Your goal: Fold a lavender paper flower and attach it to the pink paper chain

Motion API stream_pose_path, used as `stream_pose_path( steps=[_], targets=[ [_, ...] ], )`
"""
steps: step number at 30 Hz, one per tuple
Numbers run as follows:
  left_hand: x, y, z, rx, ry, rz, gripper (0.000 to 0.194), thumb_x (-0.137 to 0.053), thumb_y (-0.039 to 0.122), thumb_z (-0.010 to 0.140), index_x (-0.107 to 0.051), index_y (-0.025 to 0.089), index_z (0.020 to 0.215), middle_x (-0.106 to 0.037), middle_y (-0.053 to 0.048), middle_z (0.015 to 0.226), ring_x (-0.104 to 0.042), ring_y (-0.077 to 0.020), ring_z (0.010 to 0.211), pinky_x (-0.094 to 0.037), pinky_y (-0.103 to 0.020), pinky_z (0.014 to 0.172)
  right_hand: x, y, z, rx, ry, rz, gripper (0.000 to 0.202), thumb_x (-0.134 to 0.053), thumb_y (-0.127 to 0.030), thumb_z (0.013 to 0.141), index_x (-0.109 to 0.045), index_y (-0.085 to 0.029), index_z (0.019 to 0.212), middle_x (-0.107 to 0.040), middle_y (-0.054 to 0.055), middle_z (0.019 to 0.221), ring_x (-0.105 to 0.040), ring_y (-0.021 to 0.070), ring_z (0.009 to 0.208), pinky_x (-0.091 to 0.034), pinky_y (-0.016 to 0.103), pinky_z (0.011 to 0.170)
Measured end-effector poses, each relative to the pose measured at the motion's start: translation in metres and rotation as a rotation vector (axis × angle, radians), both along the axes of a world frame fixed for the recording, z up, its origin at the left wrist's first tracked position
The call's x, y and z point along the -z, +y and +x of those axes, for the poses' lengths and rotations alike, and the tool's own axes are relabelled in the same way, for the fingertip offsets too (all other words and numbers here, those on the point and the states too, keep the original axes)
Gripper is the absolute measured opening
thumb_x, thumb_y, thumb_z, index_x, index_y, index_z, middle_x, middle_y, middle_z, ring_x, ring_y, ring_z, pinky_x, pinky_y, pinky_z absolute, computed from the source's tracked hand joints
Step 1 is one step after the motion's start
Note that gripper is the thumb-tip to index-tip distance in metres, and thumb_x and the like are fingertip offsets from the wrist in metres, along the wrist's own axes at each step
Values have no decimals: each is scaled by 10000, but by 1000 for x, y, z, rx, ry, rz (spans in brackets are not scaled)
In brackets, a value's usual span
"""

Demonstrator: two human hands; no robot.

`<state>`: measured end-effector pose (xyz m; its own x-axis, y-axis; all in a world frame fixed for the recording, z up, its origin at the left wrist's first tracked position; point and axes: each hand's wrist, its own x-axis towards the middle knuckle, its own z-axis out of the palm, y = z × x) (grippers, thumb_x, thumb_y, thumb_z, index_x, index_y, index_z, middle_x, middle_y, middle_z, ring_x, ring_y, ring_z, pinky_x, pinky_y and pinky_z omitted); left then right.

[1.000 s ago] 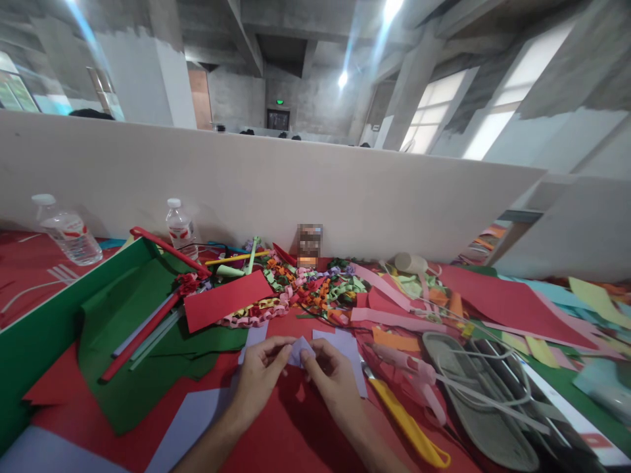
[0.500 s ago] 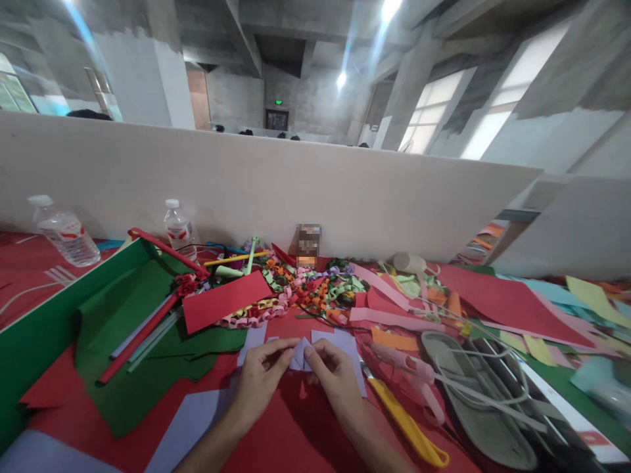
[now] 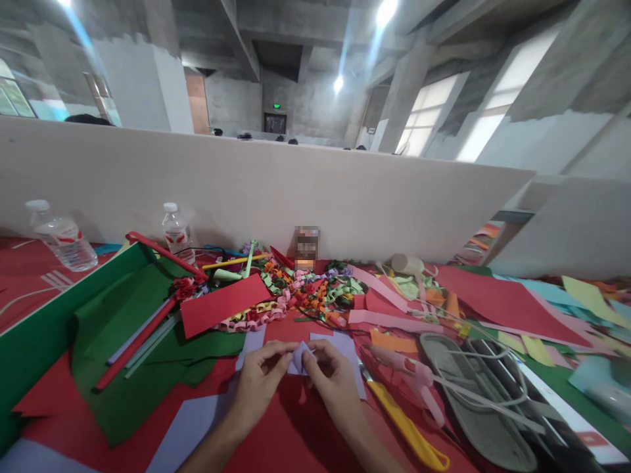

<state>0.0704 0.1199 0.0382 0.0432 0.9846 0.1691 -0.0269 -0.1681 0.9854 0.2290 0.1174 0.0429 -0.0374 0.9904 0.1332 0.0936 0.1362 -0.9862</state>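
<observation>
Between my two hands is a small folded piece of lilac paper point(image 3: 298, 358), its point facing up. My left hand point(image 3: 263, 374) pinches its left side between thumb and fingers. On the opposite side, my right hand point(image 3: 331, 373) grips the paper with the thumb in front and the fingers partly hidden behind. Flat lilac sheets point(image 3: 352, 358) lie on the red tabletop under and behind my hands. Just right of my right hand rest yellow-handled scissors point(image 3: 401, 417), whose blades are partly covered.
Paper chains point(image 3: 315, 289) in many colours lie heaped behind my hands. A pink glue gun point(image 3: 409, 368) and a grey tray point(image 3: 473, 407) sit at right. Green paper point(image 3: 148, 355) and a red strip point(image 3: 224, 303) spread leftward. Water bottles point(image 3: 178, 230) stand before a white partition point(image 3: 246, 177).
My right thumb and fingers have shifted slightly on the folded lilac paper, which now looks a little turned. The camera view has moved slightly; the other things stay put.
</observation>
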Motion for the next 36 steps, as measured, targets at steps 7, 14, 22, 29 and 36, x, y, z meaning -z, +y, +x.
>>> stream_pose_path(
  steps=[7, 14, 22, 29, 36],
  targets=[
    [0, -1, 1, 22, 17, 15, 233, -661, 353, 867, -797, 227, 1007, -780, -98, 1058, -711, -261, 991, -548, -347, 908, 4, 0, 1, 49, -11, 45, 345, -648, -448, 871, -596, -179, 1081, -603, 1, 771, -534, 125, 547, -423, 231, 495],
    [4, 0, -1, -21, 131, 68, 195, -636, 279, 867, -803, 238, 960, -787, -78, 1025, -705, -248, 1008, -520, -374, 984, 2, 0, -1, 61, -33, 0, 392, -665, -449, 837, -592, -176, 1109, -609, 15, 824, -557, 130, 544, -419, 226, 453],
    [15, 0, 1, 53, 94, 83, 226, -612, 248, 884, -795, 235, 1017, -761, -92, 1073, -708, -235, 1006, -570, -362, 937, 7, 4, 3, 59, -84, 26, 329, -643, -391, 844, -595, -167, 1081, -602, 16, 818, -568, 153, 604, -455, 249, 521],
    [14, 1, -1, 46, 62, 21, 245, -616, 262, 886, -789, 232, 1056, -760, -99, 1117, -715, -249, 1016, -576, -365, 933, 5, 2, 2, 27, -137, 77, 346, -655, -392, 860, -603, -171, 1121, -654, 45, 901, -616, 195, 775, -495, 267, 661],
    [10, 0, 0, 60, 83, 16, 266, -629, 274, 873, -777, 232, 1090, -751, -94, 1155, -706, -246, 1040, -579, -348, 922, 0, -1, 4, 59, -243, 100, 330, -590, -390, 905, -594, -176, 1156, -624, 14, 820, -558, 149, 611, -439, 239, 550]
  ],
)
